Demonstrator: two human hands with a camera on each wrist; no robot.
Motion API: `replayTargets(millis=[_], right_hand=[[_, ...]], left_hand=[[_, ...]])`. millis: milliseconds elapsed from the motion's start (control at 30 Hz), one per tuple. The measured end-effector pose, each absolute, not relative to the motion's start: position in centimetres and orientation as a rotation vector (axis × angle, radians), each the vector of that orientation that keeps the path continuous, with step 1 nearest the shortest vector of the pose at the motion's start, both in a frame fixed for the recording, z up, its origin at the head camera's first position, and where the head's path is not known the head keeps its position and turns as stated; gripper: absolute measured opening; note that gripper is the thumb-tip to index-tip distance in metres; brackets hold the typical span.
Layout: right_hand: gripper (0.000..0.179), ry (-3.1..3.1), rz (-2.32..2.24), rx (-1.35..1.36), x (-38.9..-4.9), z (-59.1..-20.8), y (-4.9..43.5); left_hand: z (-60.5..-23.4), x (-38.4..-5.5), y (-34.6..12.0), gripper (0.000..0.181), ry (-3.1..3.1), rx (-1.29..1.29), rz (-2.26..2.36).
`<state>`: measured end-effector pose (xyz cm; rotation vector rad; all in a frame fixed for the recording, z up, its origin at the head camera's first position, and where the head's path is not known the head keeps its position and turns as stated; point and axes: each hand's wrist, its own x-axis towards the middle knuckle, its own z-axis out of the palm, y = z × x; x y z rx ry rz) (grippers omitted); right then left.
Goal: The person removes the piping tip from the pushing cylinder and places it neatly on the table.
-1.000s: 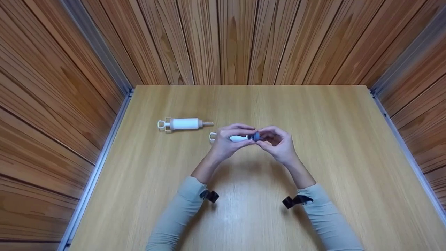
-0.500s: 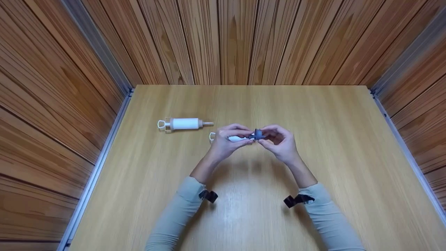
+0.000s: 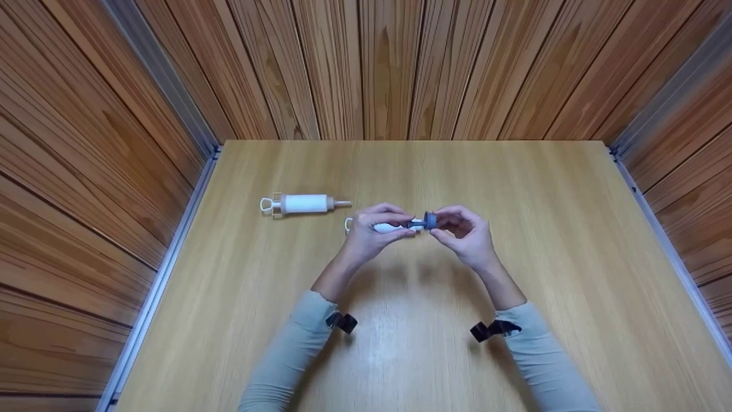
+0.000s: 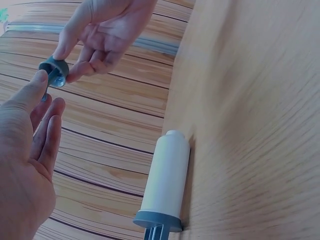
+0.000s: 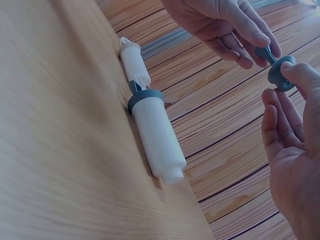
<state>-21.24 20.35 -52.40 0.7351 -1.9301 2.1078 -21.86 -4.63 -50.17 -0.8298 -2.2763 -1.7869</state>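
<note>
Blue-grey nozzle (image 5: 275, 75) in grip: left hand (image 3: 366, 232) pinches its stem, right hand (image 3: 469, 237) its rim; a white syringe (image 3: 306, 203) lies toward the far left corner of the table (image 3: 549, 229).

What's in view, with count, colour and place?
table: 1, light wood, centre
beige-collared syringe: 1, white barrel, on table, left
blue-collared syringe: 1, white barrel, on table, nearer
nozzle: 1, slate blue, raised above table
plank walls: 3, brown, around table
metal rails: at least 2, grey, table's sides
wrist cameras: 2, black, lower head view
sleeves: 2, grey-green, lower head view
left hand: 1, bare, pinching nozzle's left end
right hand: 1, bare, pinching nozzle's right end
</note>
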Motion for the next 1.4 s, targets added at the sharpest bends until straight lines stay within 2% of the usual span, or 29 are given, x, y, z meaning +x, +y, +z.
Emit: replayTargets(millis=[400, 767, 1400], right_hand=[[0.034, -1.963, 2.066, 0.603, -21.0, -52.5, 22.5], [0.034, -1.901, 2.054, 0.592, -21.3, -53.0, 25.3], [0.034, -1.947, 2.023, 0.433, -20.2, -53.5, 29.7]], left_hand=[[-50.1, -22.7, -3.8, 0.025, -2.233, -0.846, -1.832], [-50.1, -23.3, -2.3, 0.025, -2.239, -0.839, -1.813], [-50.0, -23.8, 1.4, 0.027, -2.247, -0.885, -1.915]])
